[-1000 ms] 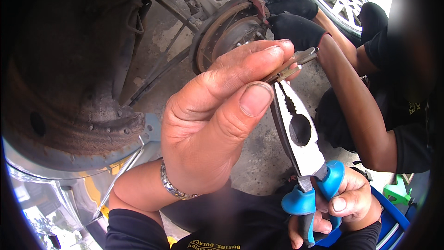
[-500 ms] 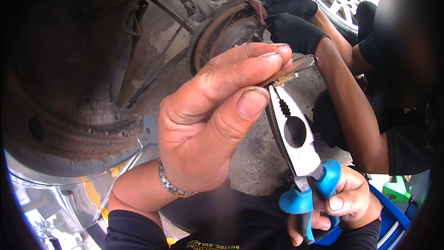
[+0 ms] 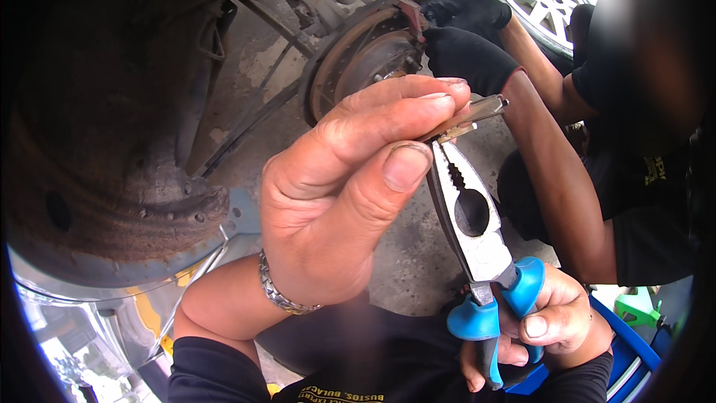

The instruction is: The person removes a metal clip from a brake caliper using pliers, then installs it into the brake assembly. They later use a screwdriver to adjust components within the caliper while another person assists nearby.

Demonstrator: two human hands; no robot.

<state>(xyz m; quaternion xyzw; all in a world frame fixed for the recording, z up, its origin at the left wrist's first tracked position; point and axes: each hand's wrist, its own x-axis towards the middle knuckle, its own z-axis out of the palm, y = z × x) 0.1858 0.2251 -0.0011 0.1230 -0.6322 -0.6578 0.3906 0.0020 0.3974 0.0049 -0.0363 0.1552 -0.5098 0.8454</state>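
Note:
Between the thumb and fingers of my left hand (image 3: 321, 201), a small thin metal clip (image 3: 488, 109) is pinched, its far end sticking out to the right. A brass-coloured tab juts from its lower side. My right hand (image 3: 559, 313) is wrapped round the blue-and-black handles of combination pliers (image 3: 488, 254), held upright with the jaws up. The jaw tips meet the clip just beside my left thumb; whether they grip it I cannot tell. My left fingers hide the rest of the clip.
Beyond my hands sits a rusty brake disc (image 3: 328, 78). A co-worker's black-gloved hands (image 3: 473, 56) hold a reddish part at its edge. A wheel (image 3: 537, 0) lies behind them. At left is a rusty wheel arch (image 3: 134, 231) above a shiny bumper (image 3: 74, 313); a green object (image 3: 638, 306) is at right.
The pliers and my right hand have shifted slightly left in the picture. My left hand keeps its pinch on the clip, which has barely moved. The co-worker's arm appears slightly further left.

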